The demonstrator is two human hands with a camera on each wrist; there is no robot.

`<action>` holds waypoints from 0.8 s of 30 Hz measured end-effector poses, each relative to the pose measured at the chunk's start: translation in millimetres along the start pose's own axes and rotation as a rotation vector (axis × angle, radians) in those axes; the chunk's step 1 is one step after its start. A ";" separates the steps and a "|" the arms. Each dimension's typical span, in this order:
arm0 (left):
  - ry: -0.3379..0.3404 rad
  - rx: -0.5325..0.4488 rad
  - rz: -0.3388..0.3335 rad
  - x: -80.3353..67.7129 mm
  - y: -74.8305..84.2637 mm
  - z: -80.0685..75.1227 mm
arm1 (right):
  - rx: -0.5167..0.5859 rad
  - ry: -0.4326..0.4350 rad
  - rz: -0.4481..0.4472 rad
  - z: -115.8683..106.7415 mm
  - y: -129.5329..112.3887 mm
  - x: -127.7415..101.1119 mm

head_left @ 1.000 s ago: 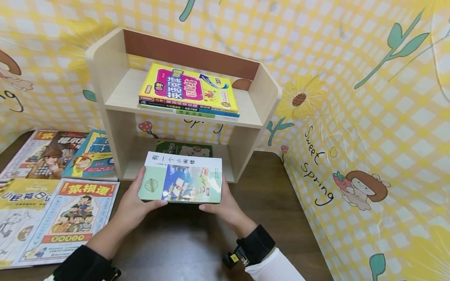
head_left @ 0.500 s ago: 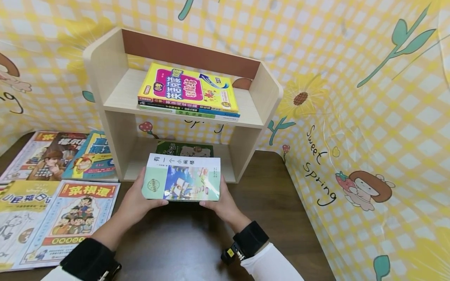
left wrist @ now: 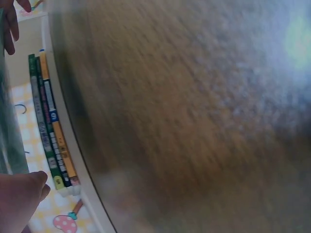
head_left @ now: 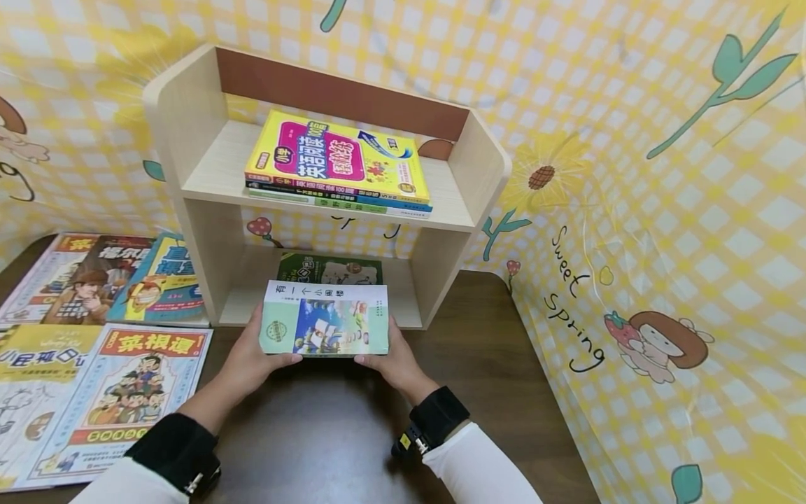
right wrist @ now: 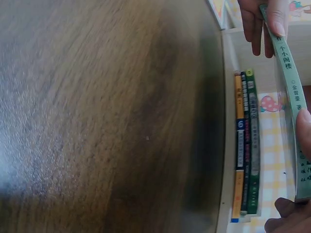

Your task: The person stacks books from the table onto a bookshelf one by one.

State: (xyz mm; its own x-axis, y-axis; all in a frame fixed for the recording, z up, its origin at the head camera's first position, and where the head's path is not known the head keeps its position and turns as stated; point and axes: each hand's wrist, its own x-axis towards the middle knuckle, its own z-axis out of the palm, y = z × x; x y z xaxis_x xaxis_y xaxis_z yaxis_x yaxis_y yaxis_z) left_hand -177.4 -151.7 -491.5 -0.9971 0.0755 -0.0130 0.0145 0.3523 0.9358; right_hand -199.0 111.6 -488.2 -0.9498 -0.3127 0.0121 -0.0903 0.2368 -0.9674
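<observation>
Left hand: the left hand (head_left: 252, 357) gripped the left short edge of the pale green book (head_left: 324, 327), thumb curled over the cover's lower corner, fingers under it.
Right hand: the right hand (head_left: 390, 358) held the right short edge the same way, thumb on the lower edge of the cover, fingers beneath; the right wrist view showed the book's green spine (right wrist: 286, 73) pinched between thumb and fingers.
Book held: it was flat, cover up, above the dark wooden table (head_left: 327, 434), just in front of the lower opening of the small shelf unit (head_left: 189, 161).
Lower compartment: a dark green book (head_left: 330, 268) lay flat there, behind the held book; the wrist views showed several thin spines (right wrist: 245, 145) side by side, though I cannot tell for sure which level they were on.
Upper shelf: a yellow book (head_left: 336, 157) topped a flat stack of thinner ones.
Table, left side: large comic books (head_left: 135, 392) lay spread flat, cover up, and further ones (head_left: 88, 276) lay behind them beside the shelf's left wall.
Backdrop: a yellow checked cloth (head_left: 661, 175) with flowers and the words "Sweet Spring" stood behind and to the right.
</observation>
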 end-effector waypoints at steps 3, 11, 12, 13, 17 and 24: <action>-0.004 -0.007 -0.003 3.5 -5.8 0.0 | -0.015 -0.001 0.024 2.1 5.4 5.2; 0.000 -0.007 -0.002 12.2 -20.3 2.1 | -0.026 0.031 0.073 5.0 18.3 13.1; 0.001 -0.005 -0.001 13.4 -21.4 2.5 | -0.025 0.039 0.075 5.5 20.0 13.7; 0.002 -0.003 -0.001 14.5 -22.5 2.9 | -0.025 0.046 0.078 6.1 21.6 14.0; 0.004 0.005 0.002 18.9 -23.5 4.0 | -0.046 0.071 0.086 9.2 26.7 15.7; 0.040 0.044 0.073 31.1 -20.2 3.2 | -0.309 0.157 0.139 12.1 22.9 19.7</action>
State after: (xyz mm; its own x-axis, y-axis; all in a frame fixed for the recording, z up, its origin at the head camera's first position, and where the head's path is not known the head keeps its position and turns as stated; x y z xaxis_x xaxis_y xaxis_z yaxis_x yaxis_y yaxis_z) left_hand -208.5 -153.5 -511.9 -0.9954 0.0653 0.0697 0.0896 0.3875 0.9175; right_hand -216.1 99.7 -513.2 -0.9916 -0.1187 -0.0518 -0.0209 0.5413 -0.8406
